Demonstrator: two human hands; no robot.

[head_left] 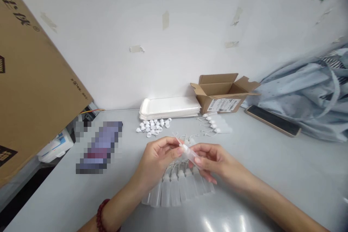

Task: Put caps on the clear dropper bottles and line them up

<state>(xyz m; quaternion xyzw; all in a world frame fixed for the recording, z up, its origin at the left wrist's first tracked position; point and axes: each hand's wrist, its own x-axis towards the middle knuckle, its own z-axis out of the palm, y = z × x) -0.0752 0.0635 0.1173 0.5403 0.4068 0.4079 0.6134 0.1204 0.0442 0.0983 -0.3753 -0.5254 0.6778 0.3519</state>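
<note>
My right hand (214, 163) grips a small clear plastic squeeze bottle (190, 155) by its body, tilted with the tip toward the left. My left hand (157, 157) pinches at the bottle's tip end (179, 146); what sits between those fingers is too small to name. Under both hands several more clear bottles (178, 190) lie side by side on the grey table (285, 174). A heap of small white caps (152, 127) lies farther back, and a few finished-looking bottles with thin white tethers (217, 125) lie to its right.
A stack of white trays (170, 108) and an open cardboard box (223, 94) stand against the wall. A dark phone (272, 120) and pale blue cloth (307, 94) lie at right. A big cardboard box (32, 79) leans at left, beside a blurred-out object (99, 146).
</note>
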